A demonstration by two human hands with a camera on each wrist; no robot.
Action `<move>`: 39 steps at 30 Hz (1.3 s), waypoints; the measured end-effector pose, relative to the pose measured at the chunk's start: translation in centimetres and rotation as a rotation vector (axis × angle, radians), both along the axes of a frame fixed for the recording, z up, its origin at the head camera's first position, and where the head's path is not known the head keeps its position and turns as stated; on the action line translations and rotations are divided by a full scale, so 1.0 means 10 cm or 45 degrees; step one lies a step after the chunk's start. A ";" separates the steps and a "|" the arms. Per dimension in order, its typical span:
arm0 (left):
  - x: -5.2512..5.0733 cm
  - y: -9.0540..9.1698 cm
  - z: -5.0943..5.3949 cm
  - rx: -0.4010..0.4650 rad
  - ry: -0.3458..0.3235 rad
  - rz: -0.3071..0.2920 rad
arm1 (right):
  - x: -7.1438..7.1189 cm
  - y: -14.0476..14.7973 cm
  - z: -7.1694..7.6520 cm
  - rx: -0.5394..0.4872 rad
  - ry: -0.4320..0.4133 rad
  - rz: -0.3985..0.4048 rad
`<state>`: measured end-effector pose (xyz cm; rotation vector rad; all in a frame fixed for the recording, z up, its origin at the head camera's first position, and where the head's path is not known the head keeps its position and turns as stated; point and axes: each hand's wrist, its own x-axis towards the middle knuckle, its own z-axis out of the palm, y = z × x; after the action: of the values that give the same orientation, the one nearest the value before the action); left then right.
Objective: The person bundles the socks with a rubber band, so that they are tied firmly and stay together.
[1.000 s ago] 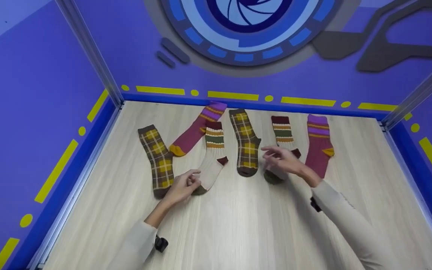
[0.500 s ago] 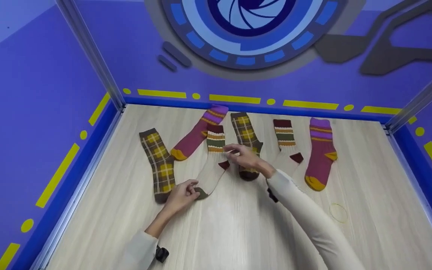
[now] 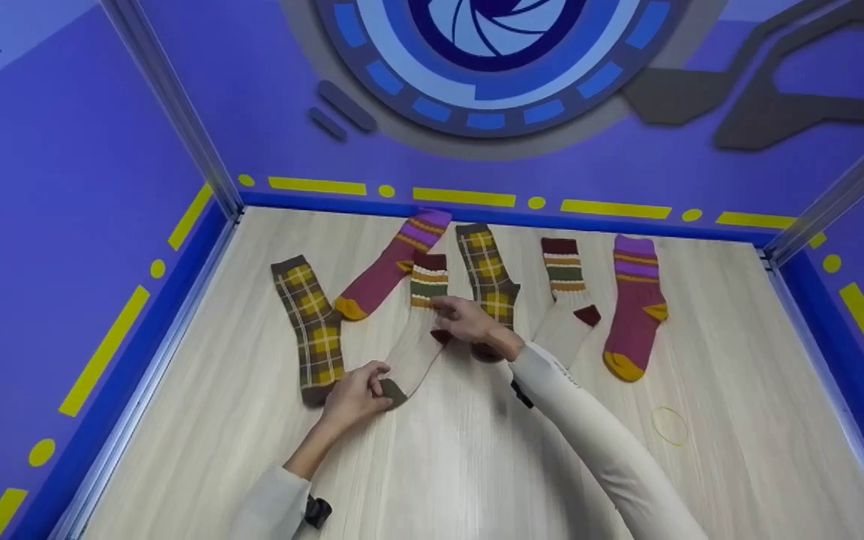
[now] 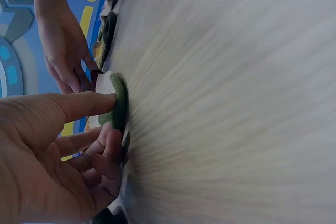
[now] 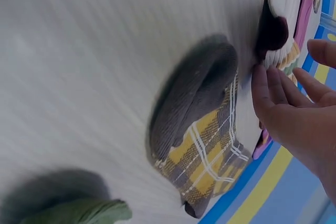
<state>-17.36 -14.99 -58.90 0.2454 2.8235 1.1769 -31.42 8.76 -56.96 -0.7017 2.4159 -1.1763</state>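
Note:
A cream sock (image 3: pixel 411 351) with a striped cuff, maroon heel and dark green toe lies left of centre on the table. My left hand (image 3: pixel 355 396) pinches its toe (image 4: pixel 121 100) between thumb and curled fingers. Over the same sock's ankle, by the heel (image 5: pixel 275 32), my right hand (image 3: pixel 468 321) rests its nearly straight fingers (image 5: pixel 275 87), with the thumb apart. That hand and wrist partly cover a brown and yellow plaid sock (image 3: pixel 486 262). Its mate, another plaid sock (image 3: pixel 308 322), lies at the left, toe close beside my left hand.
A plum sock (image 3: pixel 379 277) with purple stripes lies behind, partly under the cream sock's cuff. At right lie a second cream sock (image 3: pixel 563 259), its toe hidden by my sleeve, and another plum sock (image 3: pixel 633 322). A thin yellow ring (image 3: pixel 670 426) sits nearer. Blue walls (image 3: pixel 507 180) enclose the table.
My right hand has moved left from the second cream sock, across the plaid sock, onto the first cream sock. The yellow ring has come out from under the right sleeve. My left hand has stayed put.

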 end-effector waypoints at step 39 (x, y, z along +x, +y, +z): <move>0.51 -0.33 0.10 -0.148 -0.212 0.405 | -0.25 -0.08 -0.12 0.242 0.297 -0.521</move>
<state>-12.27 -18.31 -57.95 -0.3057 2.8373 1.0186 -33.91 7.92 -58.13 -0.3058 2.9193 -1.0287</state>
